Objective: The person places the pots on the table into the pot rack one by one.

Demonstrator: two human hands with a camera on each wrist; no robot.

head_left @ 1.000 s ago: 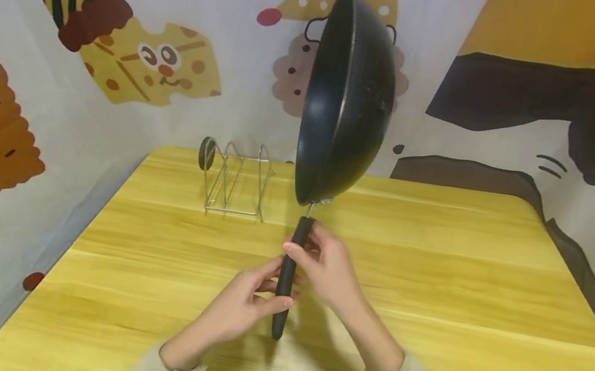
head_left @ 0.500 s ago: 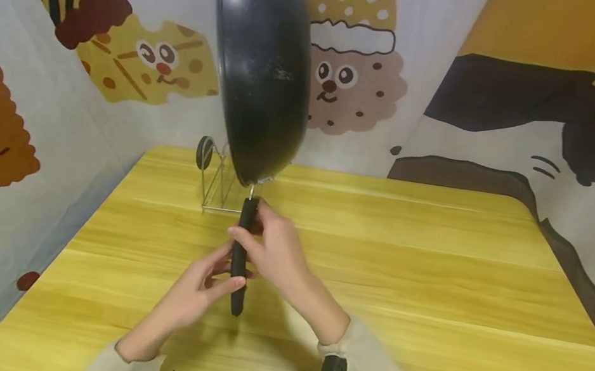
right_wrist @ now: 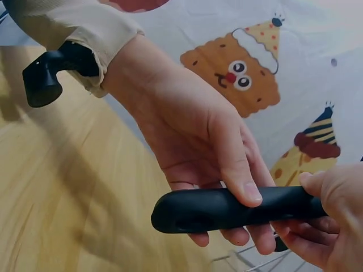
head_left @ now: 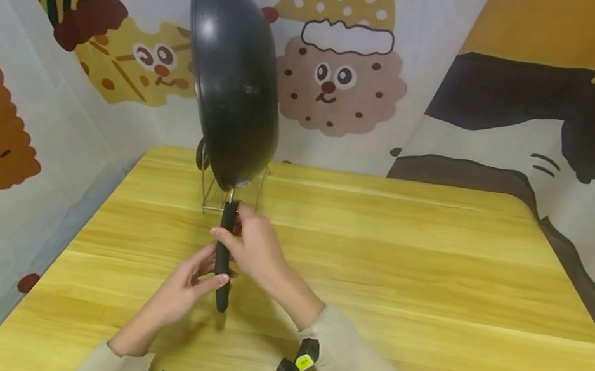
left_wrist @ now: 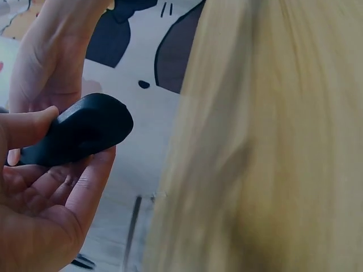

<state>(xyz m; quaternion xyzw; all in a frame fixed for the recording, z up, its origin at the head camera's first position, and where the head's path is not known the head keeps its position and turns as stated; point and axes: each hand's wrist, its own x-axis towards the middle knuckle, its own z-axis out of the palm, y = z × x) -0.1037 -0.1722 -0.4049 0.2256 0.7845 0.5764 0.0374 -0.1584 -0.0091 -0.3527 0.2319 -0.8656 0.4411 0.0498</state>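
Note:
A deep black frying pan [head_left: 238,80] is held up over the table, its bowl uppermost and tipped a little left. Its outer side faces the head camera. My right hand [head_left: 256,247] grips the upper part of the black handle [head_left: 223,251], just below the metal neck. Lower down, my left hand [head_left: 180,290] holds the same handle between thumb and fingers. The handle's rounded end [left_wrist: 102,122] sticks out past the left hand in the left wrist view. Behind the pan stands a wire rack [head_left: 213,208], mostly hidden.
A black disc [head_left: 202,155] shows at the rack's left side. The wooden table [head_left: 405,278] stretches to the right of the hands. A cloth [head_left: 450,16] printed with cartoon figures hangs behind the table's far edge.
Both hands have carried the pan left, from right of the rack to in front of it. The pan has turned, so its outer side now shows instead of part of its inside.

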